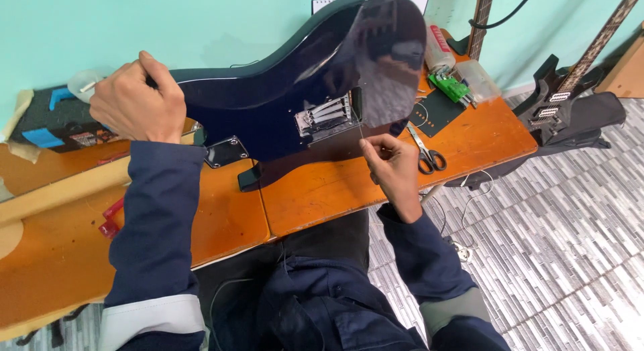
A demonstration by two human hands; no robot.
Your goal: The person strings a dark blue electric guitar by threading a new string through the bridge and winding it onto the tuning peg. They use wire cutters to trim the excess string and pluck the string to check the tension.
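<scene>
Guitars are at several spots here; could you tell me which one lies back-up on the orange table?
The glossy dark blue electric guitar, gripped by the left hand; the black one leans beside the table.

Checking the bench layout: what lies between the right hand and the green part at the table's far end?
In the head view, scissors lie between the right hand and the green part.

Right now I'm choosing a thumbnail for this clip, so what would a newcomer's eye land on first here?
First, the glossy dark blue electric guitar body, lying back-up across the orange table, its open cavity showing springs. Next, the hands: the left hand grips the guitar at its neck end, while the right hand pinches a thin string just below the cavity. Scissors lie to the right, and a black guitar rests on the floor beyond.
</scene>
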